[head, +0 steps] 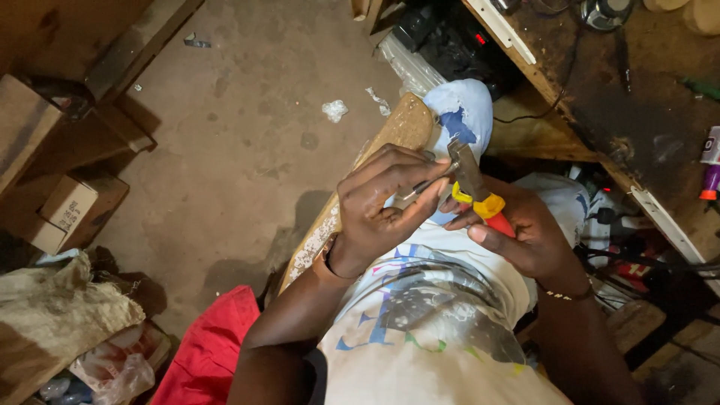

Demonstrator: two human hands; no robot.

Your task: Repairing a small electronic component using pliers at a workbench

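My right hand (529, 232) grips a pair of pliers (474, 184) with red and yellow handles, jaws pointing up and away. My left hand (382, 202) pinches a thin metal piece (427, 184) whose far end meets the plier jaws. Both hands hover over my lap, above my pale printed shirt and a knee in torn light jeans (465, 112). What the metal piece is, I cannot tell.
A wooden plank (390, 139) slants beside my left leg. A dark cluttered workbench (630, 97) runs along the right. Cardboard boxes (67, 210) and a sack (60, 307) sit at left, red cloth (214, 345) below, crumpled paper (334, 110) on the concrete floor.
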